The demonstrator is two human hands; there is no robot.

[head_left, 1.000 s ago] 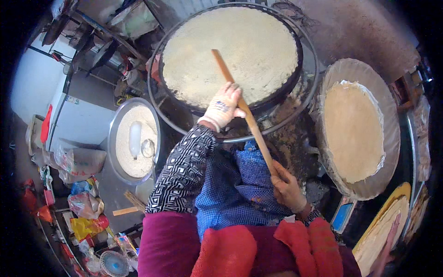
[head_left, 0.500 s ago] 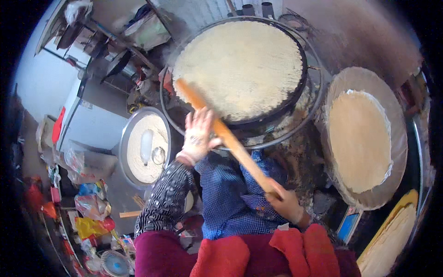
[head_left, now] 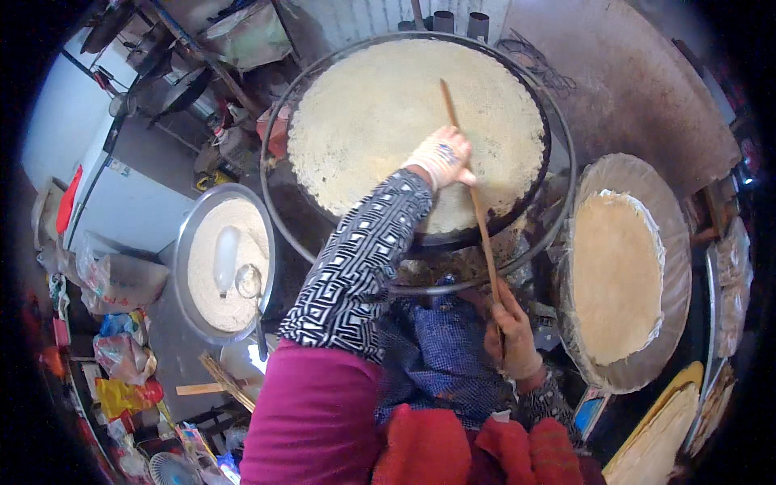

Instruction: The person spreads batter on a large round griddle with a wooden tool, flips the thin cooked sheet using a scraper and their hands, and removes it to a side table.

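A broad, pale round pancake point(head_left: 364, 121) covers the big dark griddle point(head_left: 543, 174) in front of me. Across its right part runs a long, thin wooden scraper point(head_left: 482, 226), edge-on and nearly upright in the picture. My left hand point(head_left: 440, 158), in a light glove, is closed on the scraper's middle, over the pancake. Its fingers are partly hidden behind the hand's back. At the near end, beyond the griddle's rim, my right hand point(head_left: 515, 335) grips the scraper, fingers wrapped round it.
A metal basin point(head_left: 184, 267) of pale batter, with a ladle point(head_left: 248, 281) and a clear bottle point(head_left: 227, 255), stands left. Finished brown pancakes point(head_left: 618, 275) lie on a round covered tray point(head_left: 679, 242) at right. More flat sheets point(head_left: 659, 436) lean lower right. A metal ring point(head_left: 271, 206) surrounds the griddle.
The scraper has swung from the griddle's left-front edge to its right part and turned edge-on. My left hand has moved right and forward with it, its spread fingers now closed.
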